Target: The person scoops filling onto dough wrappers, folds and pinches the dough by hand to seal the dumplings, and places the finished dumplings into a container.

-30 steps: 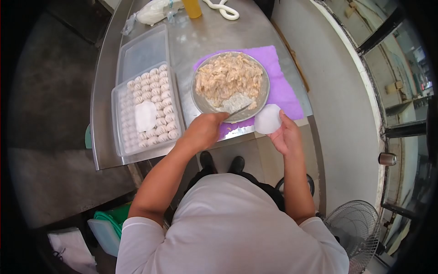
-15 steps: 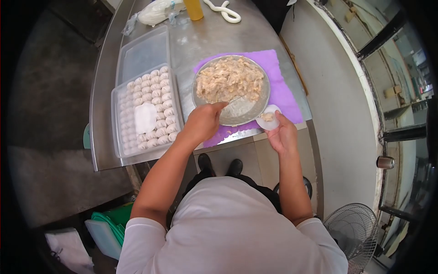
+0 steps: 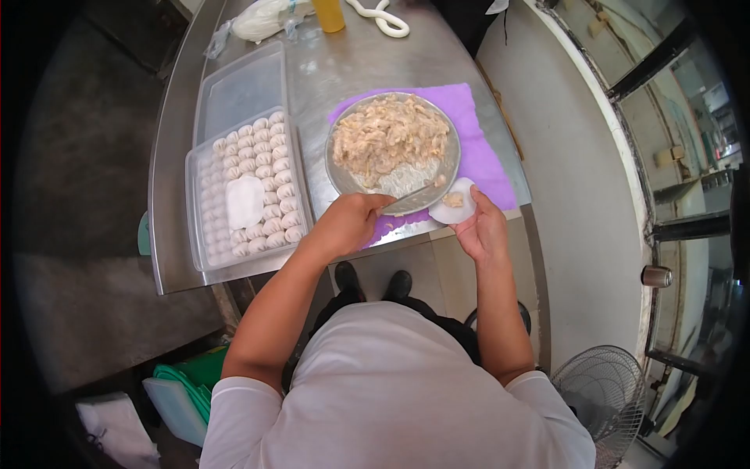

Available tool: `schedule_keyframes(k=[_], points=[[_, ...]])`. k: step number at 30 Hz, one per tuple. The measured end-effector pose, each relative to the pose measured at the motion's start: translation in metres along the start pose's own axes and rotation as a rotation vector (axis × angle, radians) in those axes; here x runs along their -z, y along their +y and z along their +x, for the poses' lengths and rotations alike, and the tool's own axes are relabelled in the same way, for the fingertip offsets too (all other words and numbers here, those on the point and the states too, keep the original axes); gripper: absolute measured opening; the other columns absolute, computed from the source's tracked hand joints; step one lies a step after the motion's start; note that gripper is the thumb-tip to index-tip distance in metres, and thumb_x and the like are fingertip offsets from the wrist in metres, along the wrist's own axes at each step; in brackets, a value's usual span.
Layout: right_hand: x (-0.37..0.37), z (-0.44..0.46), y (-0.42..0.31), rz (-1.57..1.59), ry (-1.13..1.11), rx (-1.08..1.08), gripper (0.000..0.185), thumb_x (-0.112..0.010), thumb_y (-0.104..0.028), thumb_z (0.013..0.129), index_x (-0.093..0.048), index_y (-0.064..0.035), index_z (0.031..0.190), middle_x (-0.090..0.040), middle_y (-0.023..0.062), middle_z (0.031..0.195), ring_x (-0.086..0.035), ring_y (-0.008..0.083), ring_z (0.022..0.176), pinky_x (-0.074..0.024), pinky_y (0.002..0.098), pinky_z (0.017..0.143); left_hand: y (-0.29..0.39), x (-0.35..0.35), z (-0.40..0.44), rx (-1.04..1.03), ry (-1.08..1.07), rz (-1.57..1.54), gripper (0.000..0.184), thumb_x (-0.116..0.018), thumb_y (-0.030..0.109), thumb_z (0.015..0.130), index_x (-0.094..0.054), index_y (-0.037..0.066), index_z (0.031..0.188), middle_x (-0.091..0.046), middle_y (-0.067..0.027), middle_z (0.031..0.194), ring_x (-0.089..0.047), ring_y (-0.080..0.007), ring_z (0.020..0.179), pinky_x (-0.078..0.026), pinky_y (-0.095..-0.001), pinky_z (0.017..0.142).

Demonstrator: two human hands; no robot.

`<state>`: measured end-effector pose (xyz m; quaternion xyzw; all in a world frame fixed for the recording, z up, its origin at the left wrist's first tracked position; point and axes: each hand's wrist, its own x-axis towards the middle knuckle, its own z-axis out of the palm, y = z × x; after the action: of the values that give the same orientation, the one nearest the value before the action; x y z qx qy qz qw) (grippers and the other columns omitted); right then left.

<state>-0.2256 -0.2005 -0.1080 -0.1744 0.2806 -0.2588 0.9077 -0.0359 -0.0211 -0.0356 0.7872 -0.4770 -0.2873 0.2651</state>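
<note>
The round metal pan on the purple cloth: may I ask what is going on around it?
A person's left hand holds a thin tool over the near side of the metal pan, which contains a pale, chunky mixture. The right hand holds a round white wrapper with a dab of filling on it. To the left, a clear container holds rows of pleated dumplings.

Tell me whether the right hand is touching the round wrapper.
Touching: the head view shows the right hand holding the wrapper, thumb against its edge.
</note>
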Motion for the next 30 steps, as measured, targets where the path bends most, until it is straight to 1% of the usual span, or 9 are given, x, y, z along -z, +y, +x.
schedule_keyframes(k=[9,12,15,17,24,26,27,29,30], points=[[0.008,0.001,-0.002,-0.020,0.020,0.064,0.038,-0.052,-0.020,0.104,-0.050,0.0059,0.132,-0.059,0.0206,0.130,-0.060,0.0364,0.122,-0.0490,0.0553,0.104,0.008,-0.015,-0.012,0.040,0.063,0.131,0.037,-0.058,0.002,0.091,-0.069,0.004,0.126,-0.071,-0.0252,0.107,-0.068,-0.0419,0.103,-0.053,-0.0454,0.090],[0.003,0.000,-0.005,0.008,0.021,0.067,0.038,-0.052,-0.020,0.104,-0.049,0.0063,0.132,-0.059,0.0205,0.130,-0.060,0.0362,0.122,-0.0487,0.0550,0.105,0.011,-0.017,-0.017,0.016,0.077,-0.065,0.036,-0.056,0.002,0.092,-0.069,0.004,0.126,-0.071,-0.0249,0.107,-0.068,-0.0420,0.103,-0.053,-0.0464,0.087],[-0.008,-0.002,-0.003,-0.018,0.013,0.038,0.038,-0.051,-0.019,0.104,-0.049,0.0070,0.132,-0.059,0.0205,0.130,-0.060,0.0356,0.122,-0.0480,0.0547,0.106,0.016,-0.008,-0.021,0.284,-0.129,-0.378,0.037,-0.054,0.001,0.092,-0.069,0.003,0.126,-0.070,-0.0269,0.106,-0.068,-0.0426,0.101,-0.053,-0.0464,0.087],[-0.005,-0.001,-0.001,-0.016,0.015,0.040,0.039,-0.052,-0.019,0.104,-0.048,0.0074,0.132,-0.059,0.0206,0.130,-0.060,0.0357,0.122,-0.0479,0.0544,0.106,0.005,-0.017,-0.018,0.043,0.135,-0.118,0.036,-0.054,0.000,0.095,-0.067,0.001,0.128,-0.072,-0.0222,0.095,-0.071,-0.0351,0.086,-0.054,-0.0418,0.079],[-0.006,-0.001,0.000,-0.010,-0.012,0.030,0.038,-0.049,-0.018,0.105,-0.048,0.0081,0.133,-0.058,0.0219,0.132,-0.060,0.0358,0.123,-0.0482,0.0532,0.107,-0.011,-0.013,0.000,-0.131,0.102,0.027,0.036,-0.052,0.000,0.096,-0.067,0.001,0.129,-0.068,-0.0167,0.083,-0.065,-0.0245,0.073,-0.052,-0.0334,0.074],[-0.012,-0.007,-0.001,-0.008,-0.009,0.031,0.039,-0.048,-0.018,0.105,-0.048,0.0083,0.134,-0.058,0.0222,0.133,-0.060,0.0356,0.123,-0.0479,0.0531,0.107,-0.001,-0.003,-0.008,0.279,-0.164,-0.337,0.036,-0.055,0.003,0.097,-0.066,0.002,0.130,-0.072,-0.0216,0.096,-0.069,-0.0328,0.082,-0.054,-0.0375,0.079],[-0.014,-0.007,-0.003,-0.011,-0.011,0.030,0.040,-0.047,-0.019,0.106,-0.047,0.0084,0.134,-0.058,0.0226,0.134,-0.060,0.0354,0.123,-0.0476,0.0531,0.108,0.002,-0.008,-0.011,0.274,-0.168,-0.335,0.036,-0.055,0.003,0.097,-0.066,0.002,0.130,-0.072,-0.0216,0.096,-0.069,-0.0328,0.082,-0.054,-0.0375,0.079],[-0.011,-0.009,-0.007,-0.016,-0.009,0.034,0.040,-0.047,-0.020,0.106,-0.047,0.0080,0.135,-0.058,0.0225,0.135,-0.060,0.0353,0.124,-0.0472,0.0528,0.108,0.011,-0.027,-0.024,-0.010,0.010,-0.355,0.034,-0.059,0.004,0.096,-0.068,0.005,0.129,-0.072,-0.0220,0.100,-0.069,-0.0352,0.086,-0.054,-0.0391,0.079],[-0.008,-0.011,-0.007,-0.024,-0.011,0.029,0.041,-0.046,-0.021,0.106,-0.047,0.0075,0.136,-0.058,0.0225,0.135,-0.059,0.0353,0.124,-0.0469,0.0525,0.108,0.013,-0.035,-0.028,-0.213,0.162,-0.014,0.041,-0.058,0.004,0.092,-0.068,0.014,0.131,-0.069,-0.0171,0.094,-0.068,-0.0351,0.088,-0.055,-0.0433,0.076]])
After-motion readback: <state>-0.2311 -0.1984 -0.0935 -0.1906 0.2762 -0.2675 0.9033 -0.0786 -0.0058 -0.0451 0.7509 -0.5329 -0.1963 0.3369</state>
